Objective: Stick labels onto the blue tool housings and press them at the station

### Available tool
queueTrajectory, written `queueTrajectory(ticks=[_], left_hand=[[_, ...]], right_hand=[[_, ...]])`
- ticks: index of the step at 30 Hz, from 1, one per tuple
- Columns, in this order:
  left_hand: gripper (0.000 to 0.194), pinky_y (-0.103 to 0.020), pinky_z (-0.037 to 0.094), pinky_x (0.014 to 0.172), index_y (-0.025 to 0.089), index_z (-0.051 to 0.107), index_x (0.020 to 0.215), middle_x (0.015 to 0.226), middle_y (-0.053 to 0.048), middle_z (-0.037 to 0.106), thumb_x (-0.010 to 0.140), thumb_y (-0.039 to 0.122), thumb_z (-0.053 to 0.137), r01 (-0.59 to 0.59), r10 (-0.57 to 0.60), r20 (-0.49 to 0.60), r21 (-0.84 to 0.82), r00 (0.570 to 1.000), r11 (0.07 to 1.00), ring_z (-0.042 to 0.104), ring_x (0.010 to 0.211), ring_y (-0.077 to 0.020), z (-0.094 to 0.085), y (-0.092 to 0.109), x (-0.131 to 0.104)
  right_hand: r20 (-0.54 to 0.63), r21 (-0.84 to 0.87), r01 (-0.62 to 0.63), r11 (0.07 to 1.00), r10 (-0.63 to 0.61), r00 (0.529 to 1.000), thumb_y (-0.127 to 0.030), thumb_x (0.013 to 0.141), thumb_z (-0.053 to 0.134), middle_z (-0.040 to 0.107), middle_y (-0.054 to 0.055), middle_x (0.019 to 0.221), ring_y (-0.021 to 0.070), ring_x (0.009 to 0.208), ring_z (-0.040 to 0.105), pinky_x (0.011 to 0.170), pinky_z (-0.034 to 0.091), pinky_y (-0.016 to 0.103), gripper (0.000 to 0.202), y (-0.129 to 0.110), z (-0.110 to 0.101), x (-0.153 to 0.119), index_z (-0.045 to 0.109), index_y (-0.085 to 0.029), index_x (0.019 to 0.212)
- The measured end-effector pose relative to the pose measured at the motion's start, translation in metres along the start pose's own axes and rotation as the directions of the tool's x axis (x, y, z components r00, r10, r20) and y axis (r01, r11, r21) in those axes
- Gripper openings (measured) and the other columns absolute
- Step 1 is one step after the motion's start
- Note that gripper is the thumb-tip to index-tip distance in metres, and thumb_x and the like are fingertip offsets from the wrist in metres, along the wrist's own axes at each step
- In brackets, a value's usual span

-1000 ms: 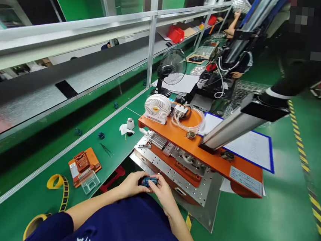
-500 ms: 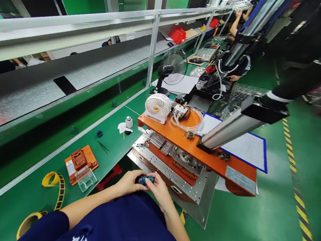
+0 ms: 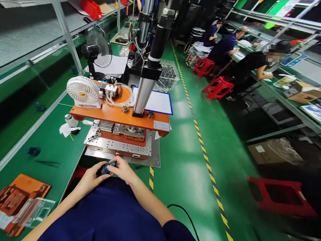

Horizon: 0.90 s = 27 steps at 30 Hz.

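Close against the body, both hands meet over a small blue part (image 3: 108,167), just in front of the near edge of the press fixture. The left hand (image 3: 90,177) curls around the part from the left, fingers wrapped under it and the thumb on top. The right hand (image 3: 124,170) closes on it from the right, fingertips pinching its upper end, so the part is gripped between the 2 hands and held above the lap, clear of the bench. What the part is in detail cannot be told; only a dark blue body with a lighter blue patch shows between the fingers.

Directly beyond the hands stands the press (image 3: 120,132): a perforated steel base plate (image 3: 119,146) with an orange block on it, and an orange top plate (image 3: 116,113) above that carries a tall metal cylinder (image 3: 144,93). On the left end of the top plate sits a small white fan (image 3: 81,90), with a coil of clear tubing (image 3: 123,96) beside it. A larger black fan (image 3: 96,52) stands farther back on the green bench (image 3: 49,140).

At the lower left lies an orange jig (image 3: 13,201) with a clear plastic cover (image 3: 36,211) hinged open at its right side. A blue-edged sheet (image 3: 158,101) lies behind the press. Across the aisle, other people sit on red stools (image 3: 216,88) at another bench.
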<state>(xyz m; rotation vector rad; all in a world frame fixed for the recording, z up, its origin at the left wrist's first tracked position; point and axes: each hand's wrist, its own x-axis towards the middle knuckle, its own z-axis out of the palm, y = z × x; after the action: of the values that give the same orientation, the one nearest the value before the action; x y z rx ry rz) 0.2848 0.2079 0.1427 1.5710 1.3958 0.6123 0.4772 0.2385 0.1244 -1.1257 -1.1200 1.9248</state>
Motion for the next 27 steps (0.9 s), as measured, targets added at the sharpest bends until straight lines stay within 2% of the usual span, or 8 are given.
queueTrajectory(ticks=[6, 12, 19, 27], left_hand=[[0.051, -0.043, 0.052, 0.101, 0.021, 0.066, 0.124, 0.122, -0.009, 0.072, 0.079, 0.045, 0.072, -0.002, 0.002, -0.008, -0.007, 1.000, 1.000, 0.068, 0.111, -0.0280, 0.004, 0.007, 0.001], [0.053, -0.043, 0.051, 0.102, 0.020, 0.065, 0.125, 0.124, -0.010, 0.071, 0.079, 0.044, 0.073, -0.008, 0.008, -0.002, -0.001, 1.000, 1.000, 0.067, 0.113, -0.0283, 0.006, 0.002, 0.002], [0.055, -0.044, 0.050, 0.104, 0.020, 0.064, 0.128, 0.126, -0.010, 0.070, 0.079, 0.046, 0.073, 0.028, -0.028, -0.002, 0.009, 1.000, 1.000, 0.066, 0.115, -0.0289, 0.008, -0.001, 0.004], [0.055, -0.045, 0.048, 0.108, 0.021, 0.063, 0.126, 0.127, -0.009, 0.070, 0.079, 0.047, 0.073, 0.058, -0.058, 0.007, 0.018, 0.998, 0.998, 0.065, 0.118, -0.0300, 0.011, 0.005, 0.008]], right_hand=[[-0.011, 0.012, -0.001, 1.000, 0.002, 1.000, -0.050, 0.065, 0.085, 0.062, -0.004, 0.082, 0.0103, 0.063, 0.063, 0.060, 0.056, 0.026, 0.054, 0.003, -0.004, -0.002, 0.055, -0.019, 0.098], [0.004, 0.006, 0.006, 1.000, -0.006, 1.000, -0.048, 0.068, 0.084, 0.063, -0.004, 0.079, 0.0101, 0.061, 0.064, 0.058, 0.054, 0.024, 0.050, 0.004, -0.008, -0.002, 0.055, -0.019, 0.097], [0.037, -0.004, 0.009, 1.000, -0.009, 0.999, -0.047, 0.070, 0.083, 0.063, -0.004, 0.077, 0.0107, 0.060, 0.064, 0.058, 0.054, 0.025, 0.048, -0.001, -0.013, -0.002, 0.056, -0.019, 0.098], [0.042, -0.001, 0.016, 1.000, -0.016, 0.999, -0.044, 0.072, 0.081, 0.062, -0.004, 0.079, 0.0111, 0.061, 0.063, 0.059, 0.054, 0.025, 0.045, -0.001, -0.020, 0.000, 0.055, -0.019, 0.098]])
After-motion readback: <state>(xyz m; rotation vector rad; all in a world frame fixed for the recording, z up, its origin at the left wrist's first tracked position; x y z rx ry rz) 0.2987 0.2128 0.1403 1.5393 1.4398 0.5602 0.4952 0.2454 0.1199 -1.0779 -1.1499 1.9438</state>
